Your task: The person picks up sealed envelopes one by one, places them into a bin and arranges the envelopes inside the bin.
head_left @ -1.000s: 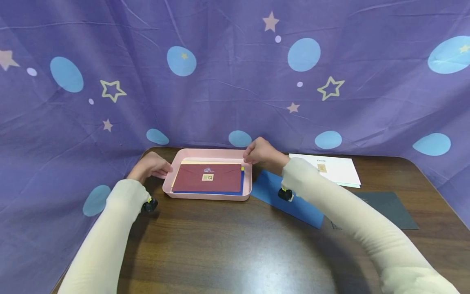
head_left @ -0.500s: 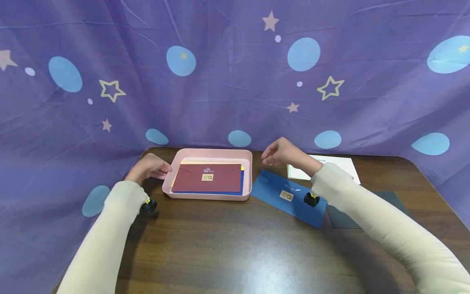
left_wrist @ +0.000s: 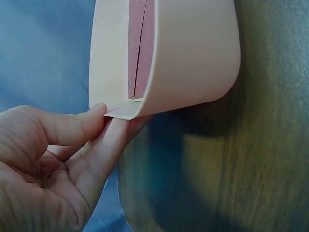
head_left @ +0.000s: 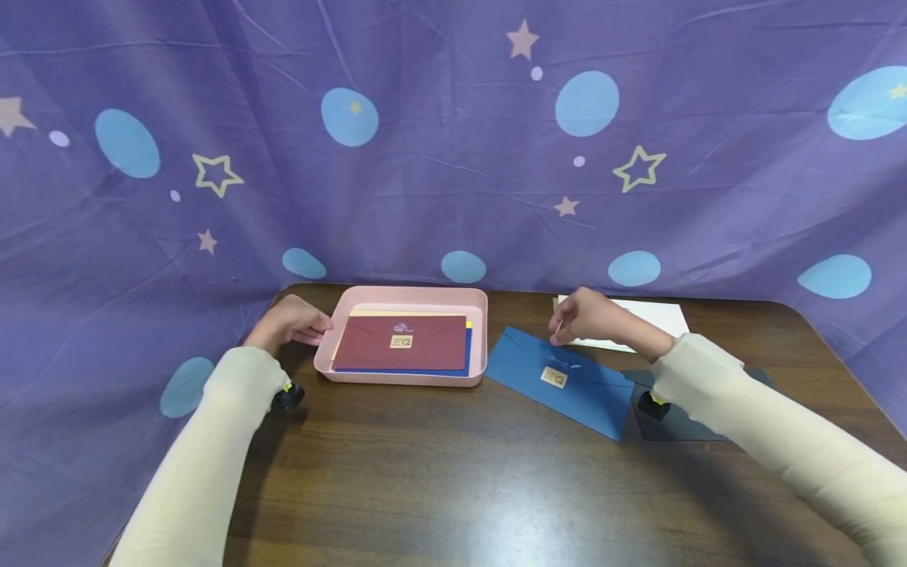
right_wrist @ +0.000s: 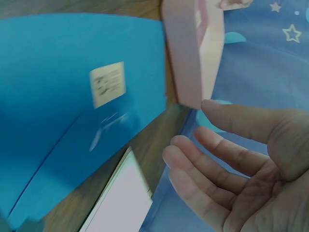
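Left hand pinches the pink tray rim at nine o'clock; right hand, fingers loose and empty, hovers over the blue envelope. Best to pinch its far edge and lift flat.

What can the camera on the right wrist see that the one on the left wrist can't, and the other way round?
Only the right wrist view shows the blue envelope with its small label, a white sheet's corner, and the right hand, fingers relaxed and holding nothing. Only the left wrist view shows the left hand pinching a corner of the pink tray and the dark red envelope's edge inside. Both share the tray and wooden table.
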A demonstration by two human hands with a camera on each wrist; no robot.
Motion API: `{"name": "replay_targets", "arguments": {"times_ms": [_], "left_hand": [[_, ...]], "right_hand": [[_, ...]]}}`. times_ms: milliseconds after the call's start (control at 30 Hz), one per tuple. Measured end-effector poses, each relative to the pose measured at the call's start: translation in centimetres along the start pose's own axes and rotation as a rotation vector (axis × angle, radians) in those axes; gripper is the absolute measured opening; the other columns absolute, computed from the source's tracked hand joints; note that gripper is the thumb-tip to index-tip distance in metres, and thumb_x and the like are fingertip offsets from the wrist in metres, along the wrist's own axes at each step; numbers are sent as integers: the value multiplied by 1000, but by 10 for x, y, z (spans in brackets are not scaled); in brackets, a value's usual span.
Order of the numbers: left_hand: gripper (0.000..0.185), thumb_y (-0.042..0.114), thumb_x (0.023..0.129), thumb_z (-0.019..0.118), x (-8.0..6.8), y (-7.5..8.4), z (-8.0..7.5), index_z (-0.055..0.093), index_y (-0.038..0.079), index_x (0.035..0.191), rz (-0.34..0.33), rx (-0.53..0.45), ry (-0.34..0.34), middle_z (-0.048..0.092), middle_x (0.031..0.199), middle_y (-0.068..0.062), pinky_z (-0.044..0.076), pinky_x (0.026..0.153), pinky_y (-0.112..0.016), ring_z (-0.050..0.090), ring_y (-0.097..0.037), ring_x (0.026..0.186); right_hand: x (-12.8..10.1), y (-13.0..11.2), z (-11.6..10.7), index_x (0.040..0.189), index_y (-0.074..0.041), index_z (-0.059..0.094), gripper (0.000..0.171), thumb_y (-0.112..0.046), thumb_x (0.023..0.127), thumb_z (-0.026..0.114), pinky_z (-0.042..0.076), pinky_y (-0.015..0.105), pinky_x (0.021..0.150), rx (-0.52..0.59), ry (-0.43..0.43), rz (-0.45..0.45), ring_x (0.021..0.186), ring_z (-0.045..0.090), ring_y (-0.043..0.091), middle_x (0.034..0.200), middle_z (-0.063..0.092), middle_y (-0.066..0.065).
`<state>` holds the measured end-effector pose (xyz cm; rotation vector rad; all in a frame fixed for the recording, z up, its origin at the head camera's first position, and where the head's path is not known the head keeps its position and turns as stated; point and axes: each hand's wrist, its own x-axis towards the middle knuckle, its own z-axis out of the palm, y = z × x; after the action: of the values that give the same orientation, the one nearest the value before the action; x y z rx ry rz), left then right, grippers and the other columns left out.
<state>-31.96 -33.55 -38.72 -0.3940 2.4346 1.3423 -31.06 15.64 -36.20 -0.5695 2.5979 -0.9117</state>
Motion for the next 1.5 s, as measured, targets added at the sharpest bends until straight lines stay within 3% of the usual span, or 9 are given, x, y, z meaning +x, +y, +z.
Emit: {"name": "replay_targets", "arguments": {"times_ms": [400, 633, 800, 967, 1500], "left_hand": [[20, -3, 91, 65, -1, 5, 0, 68, -14, 108, -32, 33, 6, 66, 65, 3, 65, 64, -23, 65, -7, 59], [21, -3, 92, 65, -1, 4, -1, 67, -16, 108, -21, 35, -3, 66, 66, 2, 65, 65, -24, 65, -7, 60], [27, -3, 92, 65, -1, 4, -1, 64, -18, 114, -27, 31, -7, 67, 67, 3, 66, 66, -25, 65, -8, 61], [22, -4, 92, 64, 0, 3, -1, 66, -17, 111, -23, 22, -9, 66, 66, 3, 66, 65, -25, 65, -8, 60], [21, -5, 92, 63, -2, 3, -1, 66, -17, 110, -16, 20, -13, 67, 67, 3, 66, 65, -25, 65, -7, 60]], "right_hand": [[-16, 25, -5, 100, 2, 71, 29, -15, 81, 85, 54, 28, 67, -210, -59, 71, 75, 63, 14, 82, 73, 6], [-23, 39, 1, 104, 3, 70, 36, -14, 78, 87, 53, 28, 66, -186, -51, 108, 74, 60, 17, 83, 70, 7], [-26, 43, 7, 101, 3, 70, 39, -16, 73, 89, 52, 27, 62, -247, -40, 133, 73, 60, 16, 81, 70, 6], [-29, 44, 9, 99, 3, 70, 41, -18, 70, 92, 53, 29, 62, -314, -37, 149, 74, 60, 18, 82, 69, 8], [-30, 45, 19, 99, 1, 67, 48, -20, 65, 94, 54, 35, 66, -391, -36, 207, 78, 58, 23, 90, 67, 10]]}}
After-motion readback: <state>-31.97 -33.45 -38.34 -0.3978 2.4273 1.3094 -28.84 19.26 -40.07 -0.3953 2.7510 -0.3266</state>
